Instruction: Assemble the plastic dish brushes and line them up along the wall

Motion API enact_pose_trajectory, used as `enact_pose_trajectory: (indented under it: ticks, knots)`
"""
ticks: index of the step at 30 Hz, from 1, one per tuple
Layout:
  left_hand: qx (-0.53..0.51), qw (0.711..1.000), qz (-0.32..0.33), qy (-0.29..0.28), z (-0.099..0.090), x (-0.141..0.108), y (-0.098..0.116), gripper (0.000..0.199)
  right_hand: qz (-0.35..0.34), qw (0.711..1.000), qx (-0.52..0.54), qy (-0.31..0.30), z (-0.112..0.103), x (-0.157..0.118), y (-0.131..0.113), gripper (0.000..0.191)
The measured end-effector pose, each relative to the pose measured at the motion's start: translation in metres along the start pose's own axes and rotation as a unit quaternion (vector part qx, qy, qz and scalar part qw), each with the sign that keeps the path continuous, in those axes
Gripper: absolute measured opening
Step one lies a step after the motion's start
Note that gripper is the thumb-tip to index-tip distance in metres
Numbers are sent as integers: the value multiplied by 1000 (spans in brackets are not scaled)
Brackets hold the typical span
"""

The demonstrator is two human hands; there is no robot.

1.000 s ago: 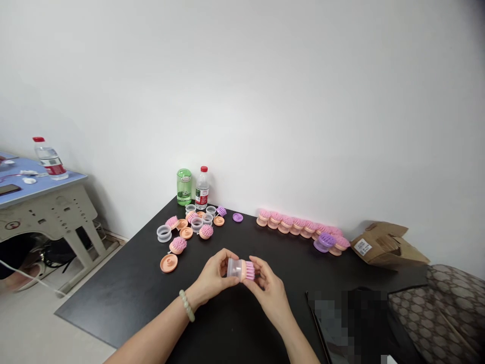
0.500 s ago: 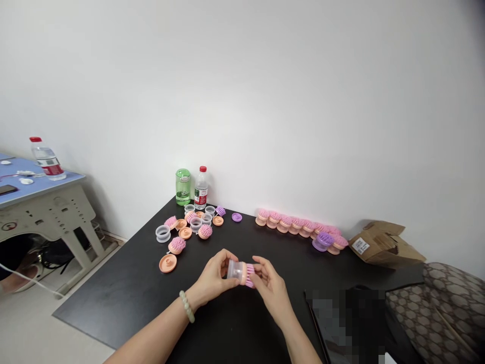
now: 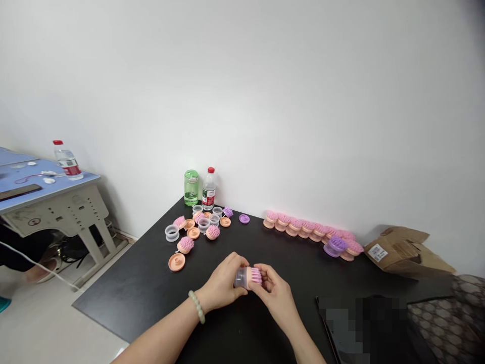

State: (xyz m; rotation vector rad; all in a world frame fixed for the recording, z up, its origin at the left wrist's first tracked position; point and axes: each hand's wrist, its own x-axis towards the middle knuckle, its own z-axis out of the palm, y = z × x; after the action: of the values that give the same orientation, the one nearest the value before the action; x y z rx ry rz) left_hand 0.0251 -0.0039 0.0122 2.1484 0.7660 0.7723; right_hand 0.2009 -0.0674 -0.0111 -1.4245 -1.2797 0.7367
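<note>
Between my hands, above the black table, is a round scrub brush lying sideways, its pink bristles to the right. My left hand grips the clear plastic ring at the brush's left end. The fingers of my right hand close round the bristle end and the peach base. Further left lie loose pink brush heads, peach discs and clear rings. Along the wall on the right stands a row of whole pink brushes, with a purple brush in front.
A green container and a water bottle stand at the back left corner. On the right are a crumpled brown paper bag and a patterned bag. A blue desk with another bottle is at far left.
My view has turned slightly left, so the scene sits further right. Both hands still hold the brush; my right fingers now wrap further round it and my left hand covers more of the ring.
</note>
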Motion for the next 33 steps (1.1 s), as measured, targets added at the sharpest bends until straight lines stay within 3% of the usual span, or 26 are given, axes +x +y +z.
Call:
enact_pose_trajectory:
  ticks: [2,4,8,11,15,19,25,33]
  knots:
    - [66,998,21,-13,-3,0,4,52,-13,1000,-9,5,1,-1,0,36]
    - [56,998,20,0,-6,0,6,51,-23,999,3,22,1,-1,0,37]
    - [-151,987,17,49,-12,1,7,49,-4,998,5,67,2,6,6,42]
    - [-296,954,28,23,-11,-1,7,52,-15,999,-25,46,8,17,17,35]
    - [-377,925,43,-15,-4,-2,8,54,-112,981,-158,21,22,42,27,31]
    - [-451,890,52,-34,-4,-2,11,56,-173,963,-206,-10,43,83,21,36]
    - [-498,864,45,-59,-12,-3,9,73,-234,933,-273,-39,81,144,6,42]
    - [-490,863,65,-103,-8,-5,4,78,-174,904,-391,-23,97,174,24,35]
